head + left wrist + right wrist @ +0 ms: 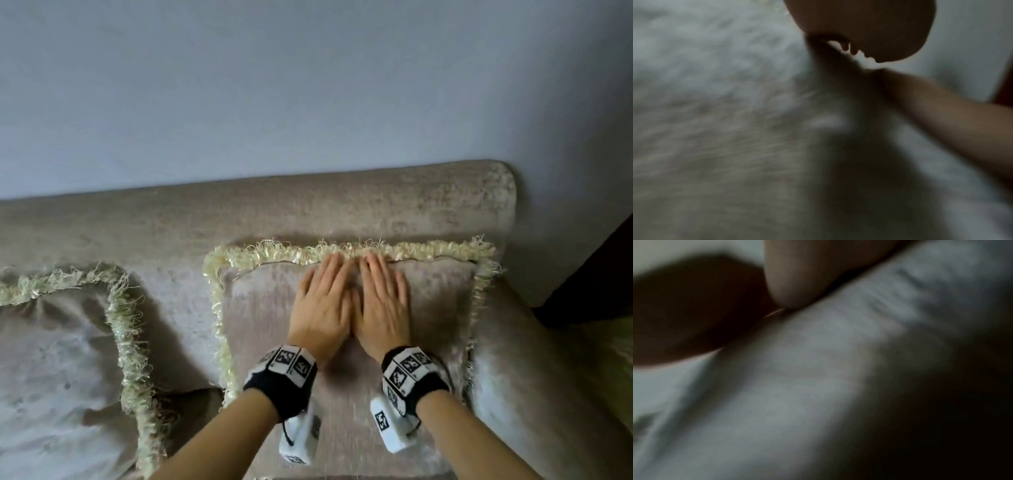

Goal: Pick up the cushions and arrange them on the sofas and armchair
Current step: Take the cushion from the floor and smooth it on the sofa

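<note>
Cushions are two in the head view, both beige with a pale fringe along the edges. One cushion [342, 308] leans against the back of the sofa [308, 212] at its right end, just beside the right armrest [534, 377]. The second cushion [58, 359] lies at the left on the same sofa, apart from the first one, and it looks crumpled.

Both hands lie flat on the upper part of the right cushion, palms down. The left hand [322, 305] and the right hand [382, 305] are side by side and touch each other along the thumbs. The fingers [330, 270] of the left hand are straight and close together, and the fingers [376, 270] of the right hand are the same; the fingertips reach almost to the fringe [342, 251] at the far edge. Nothing is pinched or gripped. Each wrist carries a black band with white blocks that have printed markers [286, 361].

Behind the sofa stands a plain pale wall [308, 85]. At the right edge of the view there is a dark shape [596, 281] that I cannot identify.

The two wrist views are dark and very blurred. They show only soft beige fabric and a part of a hand, so I cannot tell more from them.
</note>
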Motion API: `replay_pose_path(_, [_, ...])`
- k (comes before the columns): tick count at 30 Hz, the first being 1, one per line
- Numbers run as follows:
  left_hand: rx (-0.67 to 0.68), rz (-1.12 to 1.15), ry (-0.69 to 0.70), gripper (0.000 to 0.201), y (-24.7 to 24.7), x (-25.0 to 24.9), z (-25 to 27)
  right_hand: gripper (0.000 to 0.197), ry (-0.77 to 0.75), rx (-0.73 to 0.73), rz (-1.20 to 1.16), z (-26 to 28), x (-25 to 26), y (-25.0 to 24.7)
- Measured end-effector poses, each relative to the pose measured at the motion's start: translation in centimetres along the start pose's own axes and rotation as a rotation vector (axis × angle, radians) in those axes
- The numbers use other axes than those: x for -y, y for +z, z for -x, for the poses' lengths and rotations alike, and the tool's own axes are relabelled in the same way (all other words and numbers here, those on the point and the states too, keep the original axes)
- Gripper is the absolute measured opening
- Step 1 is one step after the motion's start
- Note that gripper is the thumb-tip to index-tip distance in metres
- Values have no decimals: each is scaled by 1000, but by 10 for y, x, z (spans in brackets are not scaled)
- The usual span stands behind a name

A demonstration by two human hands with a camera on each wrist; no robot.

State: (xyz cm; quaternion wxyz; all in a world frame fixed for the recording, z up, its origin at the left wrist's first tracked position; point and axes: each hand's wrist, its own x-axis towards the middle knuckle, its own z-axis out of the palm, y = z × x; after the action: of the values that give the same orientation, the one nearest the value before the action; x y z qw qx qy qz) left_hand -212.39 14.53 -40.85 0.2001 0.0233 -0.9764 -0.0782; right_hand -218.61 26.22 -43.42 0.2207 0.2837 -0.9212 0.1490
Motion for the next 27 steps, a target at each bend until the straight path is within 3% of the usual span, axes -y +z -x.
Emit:
replay_pose_path(3, [-68,-205,-51,54,21,72,2,56,85,-78,41,-11,-69,24])
replay_pose_path(5, [-85,-205,-151,55,16,102,4,54,163,-94,13,-8,-104,29])
replay_pose_path(7, [-109,-136,-303,55,17,116,18,51,272,-90,-103,4,-124,37])
replay_pose_path(9, [-93,-49,-443,54,20,120,41,51,482,-25,-310,20,-137,40])
replay_pose_path(12, [-93,126,-683,55,15,97,74,57,770,76,-520,44,-136,26])
replay_pose_path(14, [-166,141,-668,60,8,60,81,59,689,-64,-435,55,-109,3])
replay_pose_path(16, [-173,174,-475,62,6,10,75,60,554,-174,-381,62,-65,-21])
replay_pose_path(19, [-24,81,-227,60,40,-48,78,61,265,-48,-337,86,3,-16])
replay_pose_path(21, [2,-46,-227,58,74,-42,96,62,100,36,-214,108,14,14])
replay_pose_path(23, [-66,-77,-323,56,100,-12,121,61,43,65,-104,126,-9,48])
replay_pose_path(25, [-153,-84,-450,56,116,23,144,60,179,6,-49,136,-56,72])
replay_pose_path(27, [-206,9,-681,55,129,57,161,58,595,19,-147,140,-106,88])
